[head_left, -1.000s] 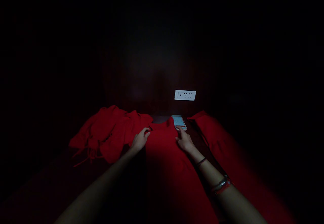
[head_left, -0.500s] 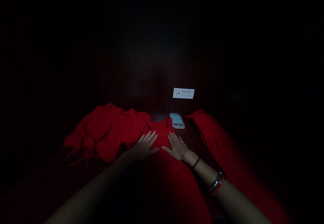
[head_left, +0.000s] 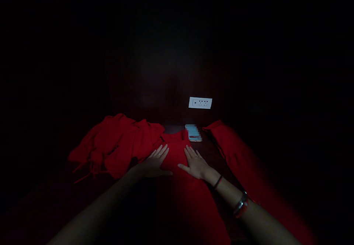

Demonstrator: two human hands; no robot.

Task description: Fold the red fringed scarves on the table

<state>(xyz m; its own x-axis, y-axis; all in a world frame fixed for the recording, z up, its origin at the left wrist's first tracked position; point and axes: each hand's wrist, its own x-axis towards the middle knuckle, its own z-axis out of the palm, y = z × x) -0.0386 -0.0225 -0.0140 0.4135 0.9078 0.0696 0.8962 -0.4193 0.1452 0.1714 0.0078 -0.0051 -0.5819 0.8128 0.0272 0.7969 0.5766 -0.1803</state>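
A long red garment (head_left: pixel 177 154) lies spread on a dark surface, running from the middle of the view toward me. My left hand (head_left: pixel 153 164), with a ring on one finger, rests flat along its left edge, fingers stretched out. On its right edge lies my right hand (head_left: pixel 195 164), palm down, thumb pointing inward across the cloth. Neither hand grips anything. The garment's near part fades into shadow.
A crumpled heap of red cloth (head_left: pixel 118 141) with loose strings lies on the left. More red cloth (head_left: pixel 243 160) stretches along the right. A phone-shaped object (head_left: pixel 193 132), partly pixelated, lies beyond the garment. A white socket plate (head_left: pixel 200 103) is on the dark wall.
My left hand has slid slightly left and toward me over the garment. The right hand has shifted a little toward me. Both stay flat, and the cloth looks nearly unchanged.
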